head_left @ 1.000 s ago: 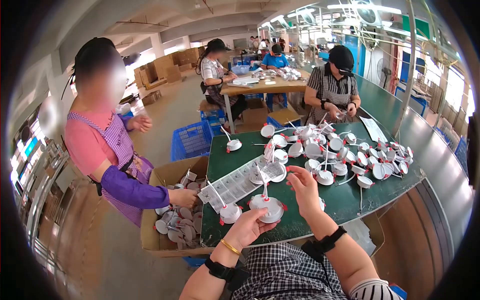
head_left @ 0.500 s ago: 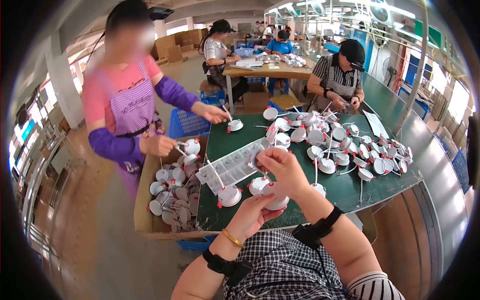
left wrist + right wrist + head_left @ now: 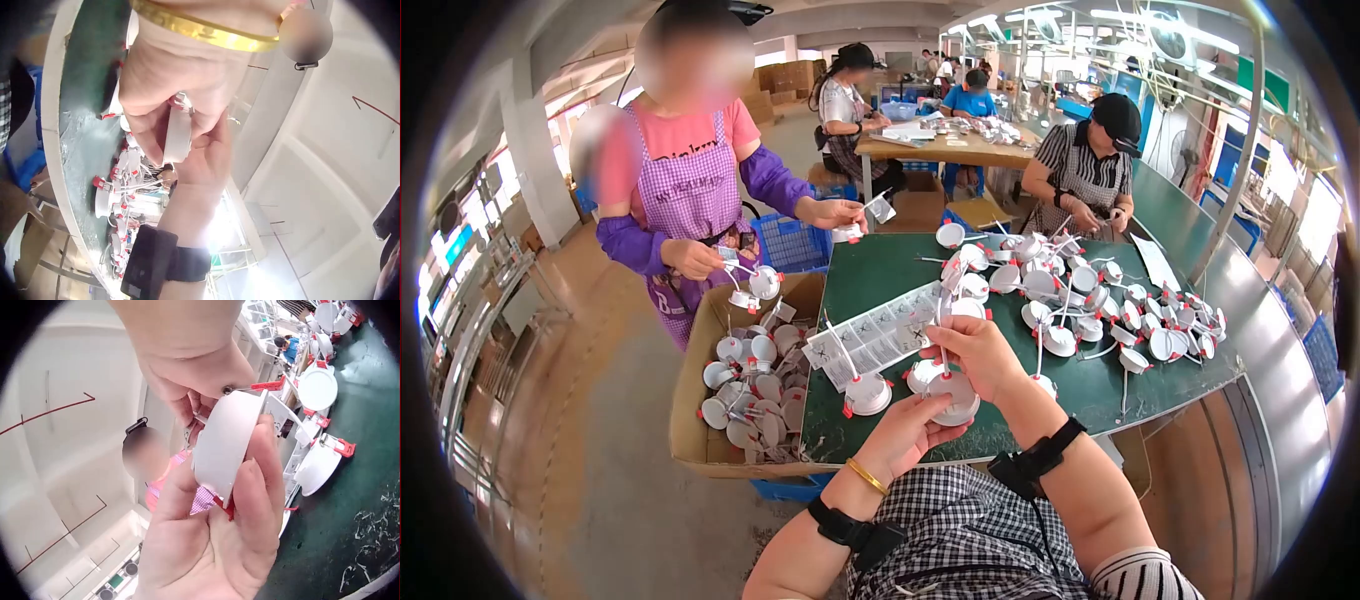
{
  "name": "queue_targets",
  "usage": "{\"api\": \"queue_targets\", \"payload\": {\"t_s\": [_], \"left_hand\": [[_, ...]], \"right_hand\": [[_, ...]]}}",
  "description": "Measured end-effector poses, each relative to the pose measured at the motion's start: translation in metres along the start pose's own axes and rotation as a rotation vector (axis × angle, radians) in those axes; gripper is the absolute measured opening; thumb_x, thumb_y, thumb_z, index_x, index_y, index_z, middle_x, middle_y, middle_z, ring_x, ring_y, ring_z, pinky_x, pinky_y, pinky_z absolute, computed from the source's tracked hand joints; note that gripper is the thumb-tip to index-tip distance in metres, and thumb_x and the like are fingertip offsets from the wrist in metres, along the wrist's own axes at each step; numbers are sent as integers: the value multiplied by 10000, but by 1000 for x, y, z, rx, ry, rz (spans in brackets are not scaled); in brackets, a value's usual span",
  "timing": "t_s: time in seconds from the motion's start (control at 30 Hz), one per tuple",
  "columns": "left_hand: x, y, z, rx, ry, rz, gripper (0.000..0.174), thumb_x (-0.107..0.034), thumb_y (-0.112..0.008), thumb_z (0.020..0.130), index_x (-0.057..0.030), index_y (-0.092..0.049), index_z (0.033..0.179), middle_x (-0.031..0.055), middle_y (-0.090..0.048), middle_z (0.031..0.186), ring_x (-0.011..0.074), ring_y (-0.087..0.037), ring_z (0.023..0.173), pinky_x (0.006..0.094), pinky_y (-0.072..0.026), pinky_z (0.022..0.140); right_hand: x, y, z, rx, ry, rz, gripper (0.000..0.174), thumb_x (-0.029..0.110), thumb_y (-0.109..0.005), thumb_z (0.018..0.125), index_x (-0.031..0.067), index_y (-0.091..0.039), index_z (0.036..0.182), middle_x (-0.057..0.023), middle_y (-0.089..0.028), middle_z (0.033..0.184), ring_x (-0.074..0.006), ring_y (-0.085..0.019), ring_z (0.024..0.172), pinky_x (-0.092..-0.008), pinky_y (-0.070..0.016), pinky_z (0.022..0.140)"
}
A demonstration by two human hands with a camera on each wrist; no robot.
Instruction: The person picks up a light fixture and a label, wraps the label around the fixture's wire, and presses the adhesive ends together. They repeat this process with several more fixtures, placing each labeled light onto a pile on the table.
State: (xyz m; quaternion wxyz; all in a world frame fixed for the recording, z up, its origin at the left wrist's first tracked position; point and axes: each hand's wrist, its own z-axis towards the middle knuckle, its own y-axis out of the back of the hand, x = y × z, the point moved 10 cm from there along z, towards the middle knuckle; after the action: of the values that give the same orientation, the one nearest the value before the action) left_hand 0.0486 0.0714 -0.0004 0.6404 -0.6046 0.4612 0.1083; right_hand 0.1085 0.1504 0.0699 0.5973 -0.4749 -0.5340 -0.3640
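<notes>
A white round downlight (image 3: 956, 402) with red clips is held by its rim in my left hand (image 3: 903, 438), thumb on its face. In the right wrist view the same downlight (image 3: 228, 440) sits tilted between the left thumb and fingers. Just above it, my right hand (image 3: 988, 362) pinches the white cable (image 3: 944, 352) that rises from the downlight; the fingertips are partly hidden. A sheet of printed labels (image 3: 865, 343) lies on the green table to the left. Two more downlights stand close by, one in front of the sheet (image 3: 868, 394) and one behind my left hand (image 3: 921, 374).
A large pile of downlights (image 3: 1090, 290) covers the table's right side. At its left edge stands a cardboard box (image 3: 690, 435) full of them. Across the box, a person in purple sleeves (image 3: 700, 180) holds downlights in both hands. A white paper (image 3: 1155, 262) lies at the back right.
My right hand has come from the right of the downlight to its cable. The left hand has shifted slightly right. The person opposite has turned and picked the downlight off the table's far corner.
</notes>
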Motion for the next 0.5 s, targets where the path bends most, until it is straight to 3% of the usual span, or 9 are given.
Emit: {"api": "queue_targets", "payload": {"t_s": [0.03, 0.17, 0.2, 0.23, 0.3, 0.5], "left_hand": [[-2, 0, 1, -1, -9, 2, 366, -198, -540, 933, 36, -502, 1212, 133, -580, 1182, 243, -602, 1057, 341, -506, 922], [3, 0, 1, 24, 25, -20, 383, -200, -532, 936, 27, -485, 1241, 125, -572, 1199, 247, -594, 1074, 345, -495, 940], [6, 0, 0, 36, 34, -30, 382, -203, -530, 937, 22, -486, 1242, 123, -570, 1204, 244, -593, 1076, 344, -494, 940], [6, -1, 1, 51, 39, -36, 380, -206, -528, 937, 17, -486, 1243, 121, -567, 1209, 241, -592, 1077, 344, -494, 940], [6, 2, 2, 43, 42, -25, 386, -209, -530, 936, 12, -481, 1248, 123, -564, 1216, 241, -591, 1079, 342, -493, 938], [7, 1, -1, 45, 38, -17, 418, -223, -542, 931, 2, -454, 1273, 124, -564, 1221, 241, -585, 1089, 340, -492, 935]], "right_hand": [[-2, 2, 0, -27, -11, 32, 170, 143, -619, 891, 13, -629, 782, -4, -567, 677, -148, -655, 795, -232, -427, 554], [-8, 4, 2, 17, -35, 113, 117, 92, -579, 903, -12, -634, 902, -61, -642, 813, -168, -668, 848, -243, -483, 605], [-6, 0, 3, 47, -27, 131, 130, 59, -542, 911, -31, -607, 979, -95, -653, 931, -193, -665, 912, -267, -525, 716], [-4, -1, 3, 54, -25, 130, 130, 59, -542, 911, -31, -607, 979, -95, -653, 931, -193, -665, 912, -267, -525, 716], [-4, -2, 0, 24, -70, 165, 155, 46, -518, 917, -43, -582, 1027, -116, -634, 1024, -223, -650, 981, -297, -524, 829], [-9, -3, 1, 57, -83, 222, 195, 44, -506, 921, -57, -554, 1081, -141, -616, 1096, -242, -639, 1009, -317, -516, 859]]}}
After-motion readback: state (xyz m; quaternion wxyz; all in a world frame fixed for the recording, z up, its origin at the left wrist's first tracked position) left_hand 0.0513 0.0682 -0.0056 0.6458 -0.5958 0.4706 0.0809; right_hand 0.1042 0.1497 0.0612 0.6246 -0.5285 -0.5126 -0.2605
